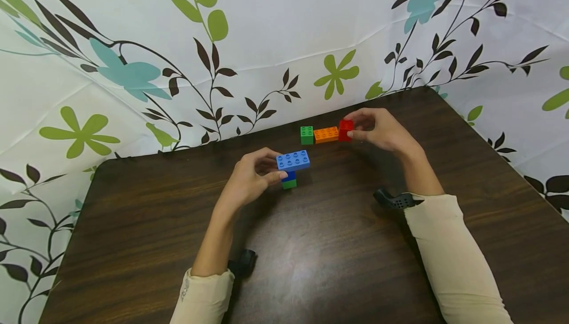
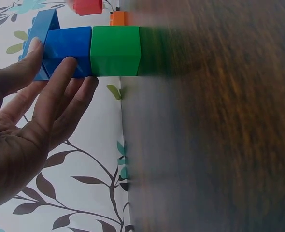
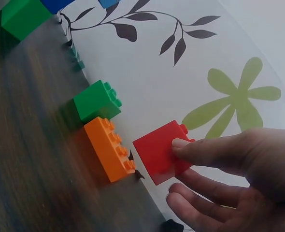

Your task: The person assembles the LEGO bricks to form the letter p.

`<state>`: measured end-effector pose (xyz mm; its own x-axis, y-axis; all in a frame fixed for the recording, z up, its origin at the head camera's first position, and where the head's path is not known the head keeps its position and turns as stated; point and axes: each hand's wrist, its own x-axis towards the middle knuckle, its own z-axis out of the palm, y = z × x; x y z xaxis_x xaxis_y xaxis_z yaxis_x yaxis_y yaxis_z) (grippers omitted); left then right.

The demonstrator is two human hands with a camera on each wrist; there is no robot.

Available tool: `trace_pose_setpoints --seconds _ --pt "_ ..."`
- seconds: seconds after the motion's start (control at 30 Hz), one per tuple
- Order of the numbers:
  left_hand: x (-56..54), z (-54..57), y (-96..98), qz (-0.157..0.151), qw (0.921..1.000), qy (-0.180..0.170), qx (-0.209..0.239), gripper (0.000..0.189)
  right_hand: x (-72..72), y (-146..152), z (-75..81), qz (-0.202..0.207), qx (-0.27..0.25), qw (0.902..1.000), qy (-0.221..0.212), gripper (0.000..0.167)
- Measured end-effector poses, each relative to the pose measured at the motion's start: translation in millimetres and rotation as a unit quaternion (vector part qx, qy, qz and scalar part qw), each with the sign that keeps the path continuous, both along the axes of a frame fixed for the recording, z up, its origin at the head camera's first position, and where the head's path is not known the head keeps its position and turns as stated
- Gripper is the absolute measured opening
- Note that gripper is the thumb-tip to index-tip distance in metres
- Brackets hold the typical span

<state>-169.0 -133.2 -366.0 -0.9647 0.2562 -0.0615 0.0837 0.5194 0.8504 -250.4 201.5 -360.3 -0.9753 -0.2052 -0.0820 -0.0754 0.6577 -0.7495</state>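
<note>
Stack of blue-over-green plastic bricks [image 1: 293,162], gripped by left hand [image 1: 249,178], is left of red plastic brick [image 1: 345,130] pinched by right hand [image 1: 380,127].

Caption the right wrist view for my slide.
Right hand pinching red block near orange block and green block.
</note>
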Motion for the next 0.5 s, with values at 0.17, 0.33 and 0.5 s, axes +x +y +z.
trace_pose_setpoints --seconds 0.17,0.33,0.5 --pt "0.1 -0.4 0.1 0.001 1.0 -0.004 -0.006 0.034 4.1 -4.4 7.6 0.009 -0.005 0.9999 0.014 0.045" --pt "0.2 -0.6 0.0 0.001 1.0 -0.002 -0.009 0.034 9.3 -11.3 17.1 0.017 -0.009 0.9992 0.034 0.045" --pt "0.1 -0.8 0.3 0.001 1.0 -0.003 -0.007 0.033 14.3 -18.7 25.4 0.023 -0.008 0.9984 0.051 0.044"
